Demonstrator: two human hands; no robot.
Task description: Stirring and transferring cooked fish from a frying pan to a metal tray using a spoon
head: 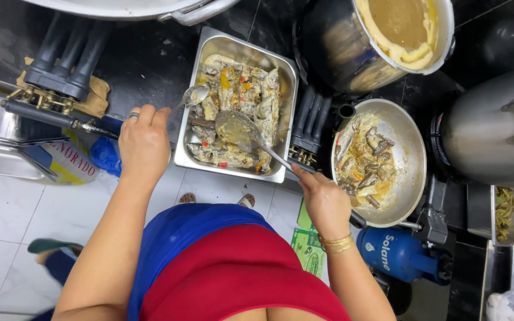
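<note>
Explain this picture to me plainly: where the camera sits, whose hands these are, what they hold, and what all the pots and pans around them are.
There is one picture, taken by a camera worn on a person's head, looking straight down at their own two bare hands over a dark cooking counter.

The left hand grips a small spoon. The right hand holds a large metal ladle. Both utensils reach into a rectangular steel tray filled with cooked fish pieces in a pale sauce.

To the right sits a round metal pan with more of the same fish. Above it is a big pot of brownish liquid, and at the far right a large steel pot. A blue gas cylinder stands below the counter, on the white tiled floor.
</note>
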